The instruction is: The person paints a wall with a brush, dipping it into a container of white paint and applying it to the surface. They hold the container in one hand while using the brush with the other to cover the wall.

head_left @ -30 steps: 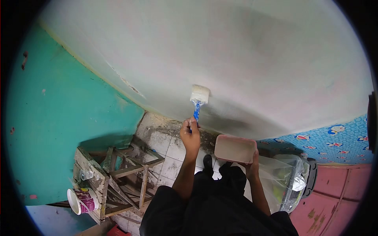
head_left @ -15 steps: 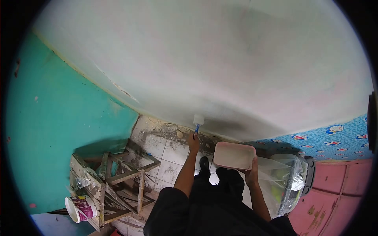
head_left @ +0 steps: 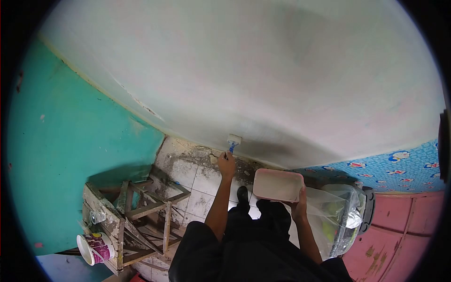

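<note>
My left hand (head_left: 227, 163) is closed around the blue handle of a paintbrush (head_left: 234, 139). The brush's wide white head rests against the lower part of the pale wall (head_left: 263, 84), just above the floor. My right hand (head_left: 299, 207) grips the right edge of a pink-rimmed rectangular tub (head_left: 279, 185), with the fingers partly hidden beneath it. Pale, whitish paint shows inside the tub, which I hold in front of my legs, to the right of the brush.
A worn wooden frame (head_left: 136, 216) stands left by the green wall (head_left: 70, 155), with a paint bucket (head_left: 96, 248) at its side. Plastic sheeting (head_left: 324, 211) covers things at right, near a pink panel (head_left: 394, 230). Stained white tiles (head_left: 204, 184) lie around my feet.
My left hand and the paintbrush have shifted slightly left and up along the wall, and the brush head has tilted. The tub has moved barely to the left.
</note>
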Demonstrator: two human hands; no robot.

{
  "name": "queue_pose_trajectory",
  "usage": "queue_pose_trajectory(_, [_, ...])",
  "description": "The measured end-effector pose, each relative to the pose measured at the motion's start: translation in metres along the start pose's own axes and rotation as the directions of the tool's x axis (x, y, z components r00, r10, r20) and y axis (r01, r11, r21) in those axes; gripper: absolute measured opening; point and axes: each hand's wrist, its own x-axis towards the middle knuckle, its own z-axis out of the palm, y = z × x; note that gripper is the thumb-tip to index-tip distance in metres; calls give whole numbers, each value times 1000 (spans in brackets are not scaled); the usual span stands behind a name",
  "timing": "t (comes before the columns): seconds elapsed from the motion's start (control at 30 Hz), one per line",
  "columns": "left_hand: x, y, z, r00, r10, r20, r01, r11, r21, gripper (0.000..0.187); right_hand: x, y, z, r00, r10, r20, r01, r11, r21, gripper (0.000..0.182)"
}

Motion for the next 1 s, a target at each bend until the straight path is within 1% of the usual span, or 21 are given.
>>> queue_pose_trajectory(0.1, [-17,71,-42,999,44,0,-43,977,-208,36,3,-2,2,1000,-10,21,10,1000,3,70])
queue_pose_trajectory(0.2, [-32,119,-67,996,57,-72,-80,923,-376,34,5,-3,3,999,-4,35,3,1000,18,70])
queue_pose_trajectory(0.3, [-33,132,-73,987,139,-85,-163,852,-498,28,6,-7,6,999,1,35,-1,1000,9,71])
queue_pose_trajectory(0.4, [-23,136,-62,977,205,-61,-202,796,-571,25,5,-7,8,1000,-1,29,1,1000,-7,70])
queue_pose_trajectory(0.5, [-11,102,-31,986,168,11,-126,781,-612,24,6,3,2,1000,8,-6,-8,1000,-1,69])
queue_pose_trajectory(0.6, [-9,40,0,971,238,13,-216,901,-377,26,5,11,-4,999,14,-38,-14,1000,21,68])
queue_pose_trajectory(0.7, [-22,-6,13,972,194,129,-171,970,-173,27,4,14,-9,998,17,-54,-16,1000,23,68])
queue_pose_trajectory(0.73, [-28,-30,23,984,124,127,-104,983,-151,26,3,14,-11,998,26,-50,-25,999,31,69])
queue_pose_trajectory(0.83, [-37,-109,52,981,141,130,-152,985,76,26,-1,12,-13,998,28,-61,-27,999,31,69])
queue_pose_trajectory(0.93, [-42,-142,69,991,23,129,-48,980,195,29,-5,9,-13,997,27,-68,-24,999,41,68])
queue_pose_trajectory(1.0, [-39,-153,78,994,-29,108,6,978,208,31,-5,10,-16,997,27,-74,-24,999,39,67])
